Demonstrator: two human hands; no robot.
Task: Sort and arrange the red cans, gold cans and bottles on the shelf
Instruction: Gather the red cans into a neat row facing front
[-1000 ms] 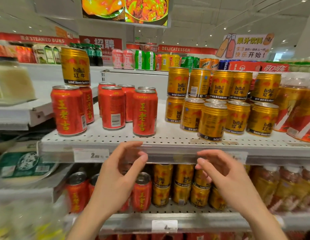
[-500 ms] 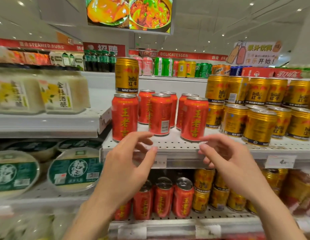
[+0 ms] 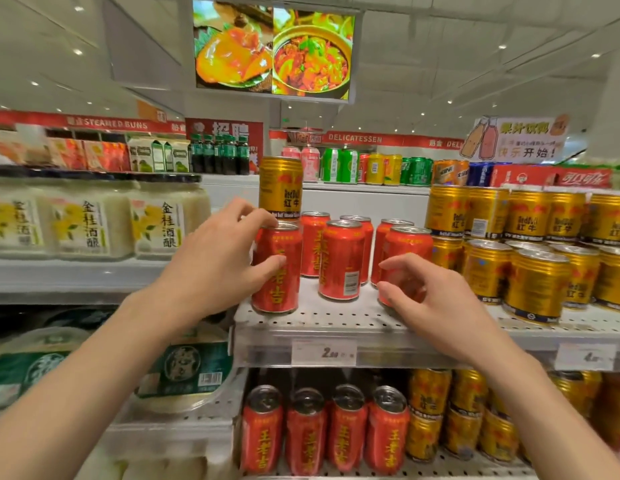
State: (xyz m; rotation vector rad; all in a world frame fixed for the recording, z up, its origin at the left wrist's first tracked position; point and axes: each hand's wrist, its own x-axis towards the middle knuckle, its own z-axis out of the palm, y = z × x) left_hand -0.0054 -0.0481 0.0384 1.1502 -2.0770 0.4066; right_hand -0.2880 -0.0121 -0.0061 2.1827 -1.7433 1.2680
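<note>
— Looking at the upper shelf (image 3: 336, 327), what stands on it?

— Six red cans (image 3: 341, 259) on the left part, upright, in loose rows. To their right a block of gold cans (image 3: 537, 285), stacked two high. One stray gold can (image 3: 280, 187) stands on top of a red can at the back left, apart from the gold block.

— And the hands?

— The left hand (image 3: 215, 261) is at the front-left red can (image 3: 277, 271). Its grip is curled around the can's upper left side, one finger at the rim, the thumb pressed on the front of the body. The can stands on the shelf, near its left front corner.

— The right one?

— The right hand (image 3: 436, 303) is at the front-right red can (image 3: 407, 258), fingers bent and spread in a half-wide grip. The fingertips cover the lower part of the can; whether they truly clasp it I cannot tell.

— Bottles?

— Only blurred orange ones (image 3: 617, 410) at the far right edge, on the lower shelf (image 3: 388, 471). That shelf also holds a row of four red cans (image 3: 324, 431) and more stacked gold cans (image 3: 461, 417) beside them.

— To the left?

— Jars of pale rice wine (image 3: 93, 220) on a neighbouring shelf, and round lidded tubs (image 3: 187, 368) below them.
</note>
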